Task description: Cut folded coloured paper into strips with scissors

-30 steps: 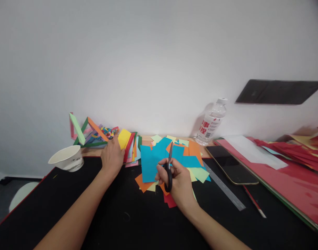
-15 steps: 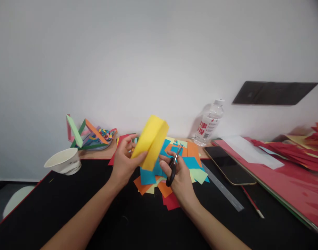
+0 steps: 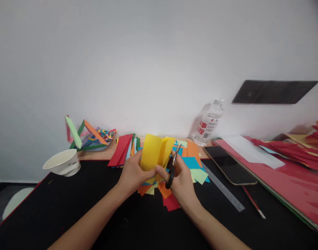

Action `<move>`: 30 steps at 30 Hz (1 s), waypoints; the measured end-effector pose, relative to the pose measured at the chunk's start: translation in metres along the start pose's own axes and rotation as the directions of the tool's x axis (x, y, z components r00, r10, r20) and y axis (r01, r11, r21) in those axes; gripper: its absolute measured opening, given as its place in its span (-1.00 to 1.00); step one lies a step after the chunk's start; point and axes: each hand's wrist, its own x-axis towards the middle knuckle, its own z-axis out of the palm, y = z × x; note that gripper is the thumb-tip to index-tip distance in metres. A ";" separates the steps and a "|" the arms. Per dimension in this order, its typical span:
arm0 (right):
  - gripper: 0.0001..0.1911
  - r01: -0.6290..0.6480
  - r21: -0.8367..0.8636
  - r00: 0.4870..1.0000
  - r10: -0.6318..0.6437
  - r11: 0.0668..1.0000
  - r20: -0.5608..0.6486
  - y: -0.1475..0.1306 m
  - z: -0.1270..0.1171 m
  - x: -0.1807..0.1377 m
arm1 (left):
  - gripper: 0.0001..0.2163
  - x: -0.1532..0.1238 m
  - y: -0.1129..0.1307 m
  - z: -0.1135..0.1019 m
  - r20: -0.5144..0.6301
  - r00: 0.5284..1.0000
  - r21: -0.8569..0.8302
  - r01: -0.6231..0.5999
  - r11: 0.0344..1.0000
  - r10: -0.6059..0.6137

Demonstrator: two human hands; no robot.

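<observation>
A folded strip of yellow paper (image 3: pixel 150 152) stands upright between my hands, its layers fanned apart at the top. My left hand (image 3: pixel 133 173) grips it at the lower left, thumb on the near face. My right hand (image 3: pixel 181 177) has black-handled scissors (image 3: pixel 170 177) hooked on its fingers, blades pointing up and nearly together, while its thumb presses the paper's lower right. Below and behind lie cut coloured paper pieces, among them a blue piece (image 3: pixel 190 162), an orange piece (image 3: pixel 192 150) and a red piece (image 3: pixel 171 202).
Red paper strips (image 3: pixel 122 149) lie behind my left hand. A white bowl (image 3: pixel 62 163) and folded paper shapes (image 3: pixel 74 131) are at left. To the right are a water bottle (image 3: pixel 209 123), a clear ruler (image 3: pixel 224 189), a phone (image 3: pixel 230 165), a red pencil (image 3: pixel 254 202) and red sheets (image 3: pixel 286 187).
The yellow paper has come down and turned more upright, its loop pressed into folded layers. My right hand's thumb has moved in to touch it; the scissors stay in that hand.
</observation>
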 end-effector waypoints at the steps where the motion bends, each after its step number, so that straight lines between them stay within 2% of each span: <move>1: -0.47 0.004 0.003 1.000 -0.004 1.000 0.017 0.000 0.000 0.000 | -0.66 0.000 0.001 0.000 0.012 1.000 -0.022 0.028 0.999 -0.028; 3: -0.49 -0.007 -0.004 1.000 0.007 1.000 0.010 0.001 0.000 0.000 | -0.72 0.001 0.003 -0.001 0.032 0.995 -0.074 0.091 0.993 -0.089; 7: -0.49 -0.054 -0.055 0.989 0.046 0.997 -0.144 0.001 -0.003 0.001 | -0.75 0.001 0.006 -0.002 0.024 0.984 -0.174 0.180 0.968 -0.179; 9: -0.56 -0.056 -0.082 0.983 0.040 0.995 -0.180 0.000 -0.004 0.001 | -0.74 0.001 0.005 -0.002 0.032 0.976 -0.229 0.216 0.949 -0.214; 13: -0.65 -0.019 -0.115 0.976 -0.007 0.993 -0.218 -0.002 -0.005 0.001 | -0.67 0.001 0.003 -0.002 0.112 0.961 -0.315 0.275 0.908 -0.252; 16: -0.61 -0.012 -0.103 0.963 -0.016 0.995 -0.269 -0.003 -0.005 0.001 | -0.64 -0.001 0.002 -0.001 0.210 0.948 -0.280 0.294 0.914 -0.241; 18: -0.60 -0.014 -0.089 0.962 -0.011 0.996 -0.274 -0.002 -0.005 0.002 | -0.65 -0.001 0.002 -0.001 0.252 0.940 -0.243 0.291 0.925 -0.229; 20: -0.59 -0.018 -0.073 0.966 -0.001 0.997 -0.259 -0.001 -0.005 0.002 | -0.66 -0.001 0.002 -0.001 0.229 0.944 -0.238 0.292 0.926 -0.239; 23: -0.57 -0.045 -0.057 0.973 0.031 0.997 -0.227 -0.001 -0.005 0.002 | -0.66 0.000 0.002 -0.003 0.188 0.942 -0.314 0.325 0.892 -0.277; 26: -0.58 -0.048 -0.068 0.977 0.033 0.996 -0.212 -0.001 -0.006 0.001 | -0.64 0.000 0.002 -0.006 0.237 0.930 -0.377 0.354 0.856 -0.280; 30: -0.62 -0.016 -0.118 0.982 -0.007 0.993 -0.188 -0.001 -0.005 0.001 | -0.63 0.000 0.004 -0.007 0.274 0.926 -0.295 0.339 0.893 -0.260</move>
